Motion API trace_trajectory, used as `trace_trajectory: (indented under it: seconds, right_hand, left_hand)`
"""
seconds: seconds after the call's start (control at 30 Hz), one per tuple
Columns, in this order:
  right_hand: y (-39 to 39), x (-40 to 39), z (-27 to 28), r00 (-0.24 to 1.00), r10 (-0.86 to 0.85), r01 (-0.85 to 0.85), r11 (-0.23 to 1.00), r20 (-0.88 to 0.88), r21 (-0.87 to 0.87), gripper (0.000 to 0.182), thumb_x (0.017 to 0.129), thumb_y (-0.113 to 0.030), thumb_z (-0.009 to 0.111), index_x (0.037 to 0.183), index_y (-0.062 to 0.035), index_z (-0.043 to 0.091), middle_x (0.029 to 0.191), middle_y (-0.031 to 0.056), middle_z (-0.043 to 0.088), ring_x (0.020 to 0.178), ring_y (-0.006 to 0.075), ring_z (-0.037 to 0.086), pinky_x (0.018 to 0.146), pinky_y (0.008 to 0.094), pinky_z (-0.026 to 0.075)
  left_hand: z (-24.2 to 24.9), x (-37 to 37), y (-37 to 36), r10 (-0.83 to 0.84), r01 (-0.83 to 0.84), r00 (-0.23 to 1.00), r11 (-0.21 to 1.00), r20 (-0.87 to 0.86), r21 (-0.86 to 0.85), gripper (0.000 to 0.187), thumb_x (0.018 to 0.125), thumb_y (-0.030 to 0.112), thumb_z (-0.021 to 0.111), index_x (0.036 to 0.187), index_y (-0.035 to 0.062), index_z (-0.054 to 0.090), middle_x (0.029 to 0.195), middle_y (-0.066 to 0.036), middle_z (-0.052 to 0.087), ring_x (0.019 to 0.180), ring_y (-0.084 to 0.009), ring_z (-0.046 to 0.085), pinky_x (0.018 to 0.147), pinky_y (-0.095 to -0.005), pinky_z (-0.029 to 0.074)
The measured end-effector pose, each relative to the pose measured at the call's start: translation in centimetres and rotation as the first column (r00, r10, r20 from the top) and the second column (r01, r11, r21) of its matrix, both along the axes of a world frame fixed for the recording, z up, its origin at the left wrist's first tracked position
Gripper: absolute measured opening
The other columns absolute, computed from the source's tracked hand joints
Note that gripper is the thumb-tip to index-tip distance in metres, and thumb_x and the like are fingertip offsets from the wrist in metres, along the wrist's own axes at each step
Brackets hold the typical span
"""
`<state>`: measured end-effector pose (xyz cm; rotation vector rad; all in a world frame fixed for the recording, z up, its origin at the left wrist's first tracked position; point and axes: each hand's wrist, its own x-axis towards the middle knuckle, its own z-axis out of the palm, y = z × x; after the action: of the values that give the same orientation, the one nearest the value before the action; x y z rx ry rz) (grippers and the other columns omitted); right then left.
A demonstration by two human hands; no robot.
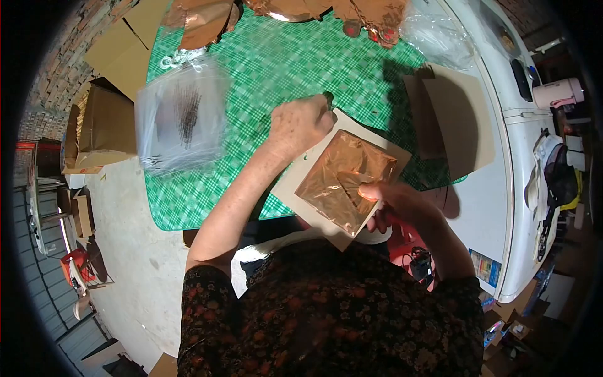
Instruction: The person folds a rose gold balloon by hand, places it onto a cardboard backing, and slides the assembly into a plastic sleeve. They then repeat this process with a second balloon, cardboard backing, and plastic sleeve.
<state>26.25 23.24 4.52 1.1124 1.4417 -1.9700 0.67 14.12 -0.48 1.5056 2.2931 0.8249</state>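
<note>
Head view from above the person's lap: a beige board (291, 186) lies turned cornerwise at the near edge of the green checked tablecloth (264, 63), its lowest corner reaching past the cloth toward the person's flowered top (326, 308). A creased square of copper-coloured foil (330, 179) rests on the board, with a pale margin showing around it. The right hand (402, 204) grasps board and foil together at the near right side, thumb flat on the foil, the other fingers bent at the board's edge. The left hand (303, 122) sits by the far left corner, fingers curled into a fist; a small dark thing (328, 98) shows beside the knuckles, though from where I stand I cannot tell whether the fingers grip it. To the left is a stack of clear plastic bags (182, 119), well apart from the board. More copper-coloured sheets (210, 25) lie along the far edge, near some crumpled clear plastic (436, 38). On the right, other beige boards (465, 122) are set beside a white cabinet (527, 220), and a pink cup (558, 93) stands out beyond.
</note>
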Motion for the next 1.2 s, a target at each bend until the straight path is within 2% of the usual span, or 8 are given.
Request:
trace_trajectory:
  seconds: [0.23,0.4,0.5,0.7,0.8,1.0,1.1,1.2]
  right_hand:
    - [0.0,-0.2,-0.9,0.998,0.009,-0.007,0.999,0.054,-0.043,0.048,0.105,-0.044,0.064,0.118,0.0027,0.067,0.080,0.0196,0.073,0.058,0.0203,0.065,0.061,0.0340,0.053]
    - [0.2,-0.4,-1.2,0.999,0.036,-0.034,0.997,0.034,-0.064,0.050,0.107,-0.047,0.062,0.120,0.0014,0.067,0.081,0.0187,0.075,0.059,0.0193,0.066,0.060,0.0325,0.051]
    - [-0.4,-1.5,0.3,0.990,0.124,-0.124,0.992,0.062,-0.001,0.055,0.107,-0.053,0.057,0.117,-0.0012,0.070,0.078,0.0096,0.075,0.063,0.0120,0.068,0.060,0.0270,0.047]
    - [-1.3,-1.9,-1.0,0.988,0.154,-0.153,0.988,-0.028,0.028,0.055,0.111,-0.052,0.054,0.134,-0.0025,0.063,0.086,0.0156,0.077,0.065,0.0154,0.071,0.060,0.0277,0.050]
    - [-1.4,-1.7,-1.4,0.993,0.115,-0.116,0.993,-0.014,-0.007,0.068,0.110,-0.058,0.052,0.138,0.0027,0.063,0.085,0.0155,0.077,0.071,0.0180,0.071,0.060,0.0306,0.049]
    - [-2.3,-1.2,-3.8,0.978,0.109,-0.120,0.991,-0.179,-0.055,0.052,0.114,-0.049,0.050,0.132,-0.0028,0.064,0.090,0.0155,0.078,0.064,0.0172,0.070,0.059,0.0289,0.050]
    - [-2.3,-1.6,-3.3,0.984,0.093,-0.109,0.989,-0.154,-0.103,0.058,0.113,-0.050,0.052,0.121,0.0059,0.065,0.090,0.0217,0.077,0.068,0.0234,0.072,0.063,0.0330,0.053]
    - [-2.4,-1.9,-3.3,0.973,0.119,-0.140,0.986,-0.197,-0.095,0.058,0.114,-0.049,0.051,0.125,0.0061,0.063,0.092,0.0239,0.077,0.069,0.0239,0.072,0.062,0.0324,0.053]
  left_hand:
    - [-0.4,0.7,-0.4,0.006,-0.007,1.000,0.995,0.008,0.100,0.023,0.096,0.025,0.061,0.097,0.0034,0.067,0.085,-0.019,0.074,0.080,-0.0419,0.073,0.076,-0.0536,0.058]
    - [-2.1,0.4,-0.4,-0.004,0.042,0.984,0.977,-0.180,0.210,0.016,0.098,0.022,0.065,0.099,0.0064,0.064,0.085,-0.013,0.075,0.074,-0.0354,0.074,0.066,-0.0469,0.059]
    - [-2.0,0.1,-0.3,-0.015,0.061,0.972,0.980,-0.234,0.190,0.015,0.098,0.021,0.066,0.098,0.0061,0.063,0.085,-0.013,0.074,0.073,-0.0355,0.074,0.066,-0.0466,0.059]
    - [-1.3,-1.0,-0.5,-0.058,0.079,0.978,0.992,-0.200,0.097,0.016,0.100,0.021,0.066,0.103,0.0049,0.066,0.083,-0.017,0.074,0.076,-0.0376,0.074,0.071,-0.0487,0.059]
    - [-0.5,-1.6,-0.9,-0.051,0.063,0.987,0.995,-0.154,0.075,0.018,0.101,0.022,0.066,0.106,0.0052,0.068,0.082,-0.018,0.075,0.077,-0.0386,0.074,0.074,-0.0490,0.059]
    - [0.3,-1.2,-1.2,-0.103,0.108,0.985,0.994,-0.142,0.032,0.021,0.101,0.023,0.062,0.102,0.0025,0.067,0.088,-0.020,0.076,0.082,-0.0407,0.075,0.078,-0.0507,0.059]
    - [0.8,-1.5,-1.3,-0.098,0.106,0.984,0.993,-0.150,0.047,0.023,0.100,0.023,0.060,0.099,0.0011,0.066,0.090,-0.020,0.076,0.083,-0.0411,0.075,0.078,-0.0518,0.059]
    - [1.4,-1.4,-1.4,-0.122,0.127,0.977,0.992,-0.178,0.015,0.022,0.100,0.022,0.060,0.098,0.0009,0.066,0.089,-0.020,0.075,0.082,-0.0412,0.075,0.077,-0.0516,0.059]
